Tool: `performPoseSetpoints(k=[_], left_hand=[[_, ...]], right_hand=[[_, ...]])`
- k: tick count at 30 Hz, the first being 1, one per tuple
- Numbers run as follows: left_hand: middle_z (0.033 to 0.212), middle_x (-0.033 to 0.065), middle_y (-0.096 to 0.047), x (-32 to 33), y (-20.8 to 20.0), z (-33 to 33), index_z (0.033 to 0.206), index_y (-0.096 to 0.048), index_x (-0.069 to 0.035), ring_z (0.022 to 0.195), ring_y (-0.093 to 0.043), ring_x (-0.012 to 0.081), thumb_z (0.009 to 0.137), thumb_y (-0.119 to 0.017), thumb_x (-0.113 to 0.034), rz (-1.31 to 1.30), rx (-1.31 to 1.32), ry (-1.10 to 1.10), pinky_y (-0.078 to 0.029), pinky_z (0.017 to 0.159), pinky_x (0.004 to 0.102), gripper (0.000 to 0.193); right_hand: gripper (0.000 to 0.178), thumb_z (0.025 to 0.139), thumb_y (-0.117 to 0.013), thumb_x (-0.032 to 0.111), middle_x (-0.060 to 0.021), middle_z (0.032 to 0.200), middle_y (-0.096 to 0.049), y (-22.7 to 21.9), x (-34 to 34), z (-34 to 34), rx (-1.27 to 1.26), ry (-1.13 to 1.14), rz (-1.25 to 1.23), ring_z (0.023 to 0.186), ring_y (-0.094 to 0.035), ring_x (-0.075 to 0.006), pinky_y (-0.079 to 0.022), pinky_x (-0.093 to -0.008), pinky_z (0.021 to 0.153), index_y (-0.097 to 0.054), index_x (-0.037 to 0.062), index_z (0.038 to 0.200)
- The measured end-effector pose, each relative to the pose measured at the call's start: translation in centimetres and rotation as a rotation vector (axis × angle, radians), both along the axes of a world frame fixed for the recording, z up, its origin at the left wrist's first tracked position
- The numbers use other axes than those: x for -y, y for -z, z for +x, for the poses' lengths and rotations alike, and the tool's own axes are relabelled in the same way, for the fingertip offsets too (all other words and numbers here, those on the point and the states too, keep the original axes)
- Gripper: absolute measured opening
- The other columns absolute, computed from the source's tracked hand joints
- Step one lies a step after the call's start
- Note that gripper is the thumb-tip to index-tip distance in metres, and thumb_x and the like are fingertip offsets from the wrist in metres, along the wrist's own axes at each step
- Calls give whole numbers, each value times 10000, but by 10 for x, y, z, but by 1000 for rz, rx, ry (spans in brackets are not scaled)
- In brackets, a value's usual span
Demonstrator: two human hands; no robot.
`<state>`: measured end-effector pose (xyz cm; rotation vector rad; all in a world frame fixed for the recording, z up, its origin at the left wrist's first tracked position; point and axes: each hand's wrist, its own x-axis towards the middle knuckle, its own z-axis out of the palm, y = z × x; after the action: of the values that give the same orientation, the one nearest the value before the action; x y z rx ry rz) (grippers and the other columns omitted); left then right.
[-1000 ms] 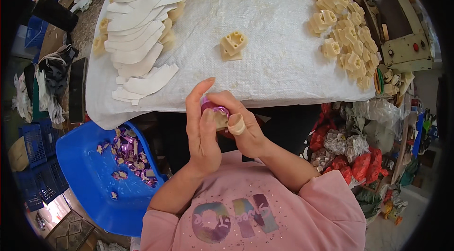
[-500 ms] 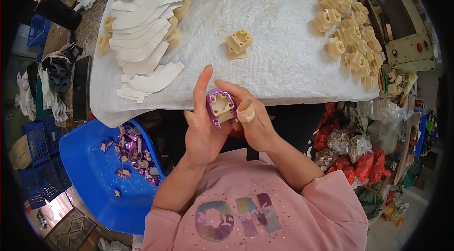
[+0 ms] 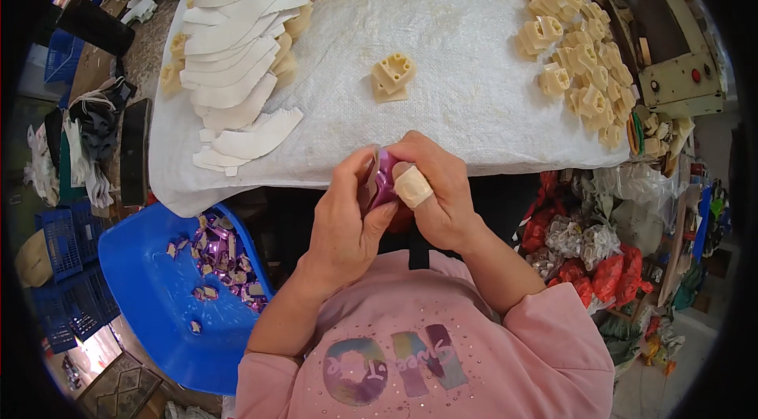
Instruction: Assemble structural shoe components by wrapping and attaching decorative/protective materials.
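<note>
One purple piece [image 3: 384, 177], shape unclear, is clamped between left hand [image 3: 341, 220] and right hand [image 3: 444, 196].

Bright, fairly even light falls on the white surface [image 3: 474, 103], leaving soft, pale shadows there, while the space under its near edge sinks almost to black. Small glints stand on the purple pieces [image 3: 221, 257] in the blue tub [image 3: 150, 293], and the fingers [image 3: 345, 175] look reasonably crisp. Toward the black outer ring, straight edges bow and detail softens.
</note>
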<state>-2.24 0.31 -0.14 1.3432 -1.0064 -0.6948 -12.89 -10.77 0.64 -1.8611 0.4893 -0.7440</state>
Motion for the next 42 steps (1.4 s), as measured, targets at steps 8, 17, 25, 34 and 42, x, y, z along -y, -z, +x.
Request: performPoseSetpoints(k=[8, 17, 25, 34, 42], left_hand=[[945, 66, -549, 0, -10, 12, 1119, -521, -9, 825, -565, 114, 681, -711, 70, 98, 282, 0, -472, 678, 214, 484], [764, 56, -563, 8, -7, 14, 1025, -549, -22, 604, -543, 123, 621, -755, 1, 35, 477, -100, -449, 534, 216, 454], [731, 116, -597, 12, 0, -3, 912, -523, 22, 566, -619, 247, 577, -817, -101, -121, 662, -261, -506, 507, 293, 463], [690, 90, -611, 12, 5, -7, 903, -517, -24, 568, -631, 195, 574, -822, -119, -85, 648, -434, -505, 527, 271, 458], [774, 102, -602, -3, 27, 8, 962, -546, -20, 608, -618, 268, 574, -817, -84, -119, 614, -410, -500, 535, 318, 478]], right_hand=[[207, 937, -501, 213, 21, 751, -534, 13, 28, 2, 26, -369, 744, 653, -469, -63, -394, -223, 587, -578, 44, 845], [130, 844, -581, 139, -101, 696, -592, 4, 13, 2, -106, -83, 116, 618, -571, -187, -452, -291, 581, -588, 10, 848], [234, 961, -461, 202, -17, 842, -598, 13, 0, -7, 24, -172, 499, 739, -539, -101, -446, -238, 660, -598, 13, 989], [297, 957, -471, 300, -104, 1051, -563, 31, -14, 4, 391, -286, 1089, 926, -561, -182, -477, -356, 834, -516, 32, 1077], [223, 932, -476, 151, -132, 879, -609, 22, -27, 17, -69, 52, 117, 754, -580, -186, -454, -302, 690, -572, -7, 1056]])
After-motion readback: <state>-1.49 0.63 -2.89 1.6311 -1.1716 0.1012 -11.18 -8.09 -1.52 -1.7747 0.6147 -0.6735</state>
